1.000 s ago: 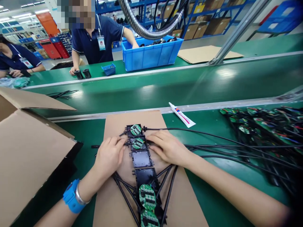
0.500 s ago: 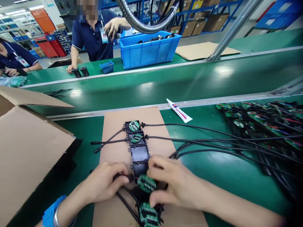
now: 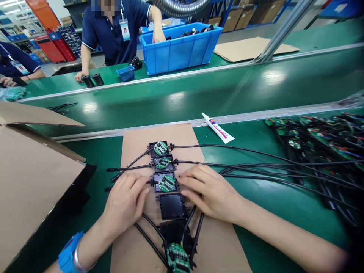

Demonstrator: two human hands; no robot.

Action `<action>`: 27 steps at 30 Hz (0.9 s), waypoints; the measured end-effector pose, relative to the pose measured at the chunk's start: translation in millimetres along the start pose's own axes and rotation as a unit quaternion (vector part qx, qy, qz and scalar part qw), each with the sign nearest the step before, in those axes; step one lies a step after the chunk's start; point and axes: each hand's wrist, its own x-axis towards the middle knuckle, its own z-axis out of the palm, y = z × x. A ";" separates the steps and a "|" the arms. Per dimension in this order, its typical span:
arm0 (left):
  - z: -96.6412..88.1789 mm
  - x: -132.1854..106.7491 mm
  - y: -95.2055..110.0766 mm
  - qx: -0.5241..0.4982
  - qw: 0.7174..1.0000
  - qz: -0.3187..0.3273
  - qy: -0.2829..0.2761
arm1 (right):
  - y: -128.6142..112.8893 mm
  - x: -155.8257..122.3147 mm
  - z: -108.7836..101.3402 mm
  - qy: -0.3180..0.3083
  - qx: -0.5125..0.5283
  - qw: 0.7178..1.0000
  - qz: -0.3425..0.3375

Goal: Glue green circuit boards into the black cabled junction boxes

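A round green circuit board (image 3: 167, 183) lies in the third black plastic case (image 3: 156, 188) of a column. My left hand (image 3: 125, 199) is at the left of this case, fingers closed round the board's short black cable (image 3: 149, 182). At its right edge my right hand (image 3: 212, 189) pinches the board's other black cable, mostly hidden by the fingers. Two cases farther up hold a circuit board (image 3: 160, 148) and another circuit board (image 3: 163, 163). Below sits a bare black case (image 3: 172, 206). Nearest me, a circuit board (image 3: 178, 258) with thick cables rests by a dark case (image 3: 174, 229).
Cardboard (image 3: 133, 151) lies under the cases. A white tube (image 3: 218, 129) is behind to the right, near a heap of wired boards (image 3: 321, 148). An open carton (image 3: 36, 182) stands at left. Across the green belt (image 3: 227, 91), a co-worker (image 3: 110, 38) reaches into a blue bin (image 3: 182, 49).
Both hands have moved up and away from me with a circuit board, which now lies in the third case. Across the belt, the co-worker's raised hand has gone into the blue bin.
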 end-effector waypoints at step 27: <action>6.9 -36.7 2.9 -0.087 0.995 0.011 0.042 | -6.9 -18.0 -6.4 -0.095 -0.011 0.995 0.010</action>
